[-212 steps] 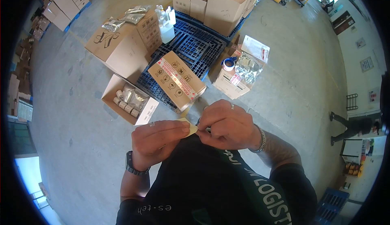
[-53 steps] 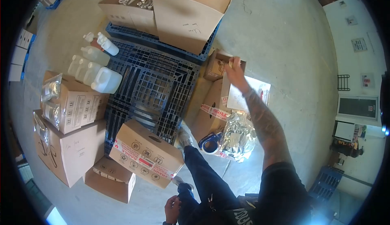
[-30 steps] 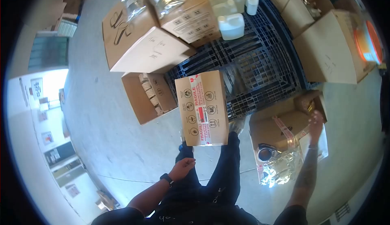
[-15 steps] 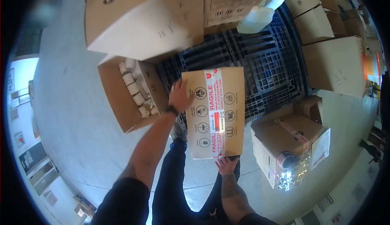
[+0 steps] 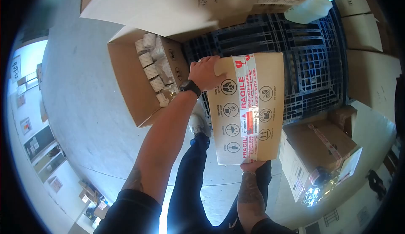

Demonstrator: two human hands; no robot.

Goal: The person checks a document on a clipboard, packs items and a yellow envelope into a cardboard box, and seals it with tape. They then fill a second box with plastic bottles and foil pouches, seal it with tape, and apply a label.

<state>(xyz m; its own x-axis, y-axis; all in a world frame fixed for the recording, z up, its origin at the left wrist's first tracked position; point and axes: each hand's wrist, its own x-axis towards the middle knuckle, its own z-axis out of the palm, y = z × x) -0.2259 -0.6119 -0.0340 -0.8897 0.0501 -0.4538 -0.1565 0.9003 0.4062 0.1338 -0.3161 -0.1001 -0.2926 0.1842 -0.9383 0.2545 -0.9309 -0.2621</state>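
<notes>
A cardboard box [image 5: 270, 107] sealed with red-and-white FRAGILE tape is in front of me, over the floor and the pallet's near side. My left hand [image 5: 206, 72], with a dark watch at the wrist, grips its far left corner, fingers bent over the edge. At the near edge my right hand [image 5: 254, 165] supports the box from below, its fingers hidden under it. To the left stands an open carton [image 5: 126, 73] with several wrapped white rolls [image 5: 150, 70] inside.
A blue-black plastic pallet [image 5: 314, 61] lies beyond the box, with a translucent jug [image 5: 310, 9] on it. Large cartons [image 5: 177, 6] stand at the far side and right. At lower right, another open carton [image 5: 291, 170] holds a box and a tape roll [image 5: 319, 177].
My left hand has closed round the box's far left corner. My right hand has slid from the near edge to underneath. The box appears larger and farther right as the view shifts.
</notes>
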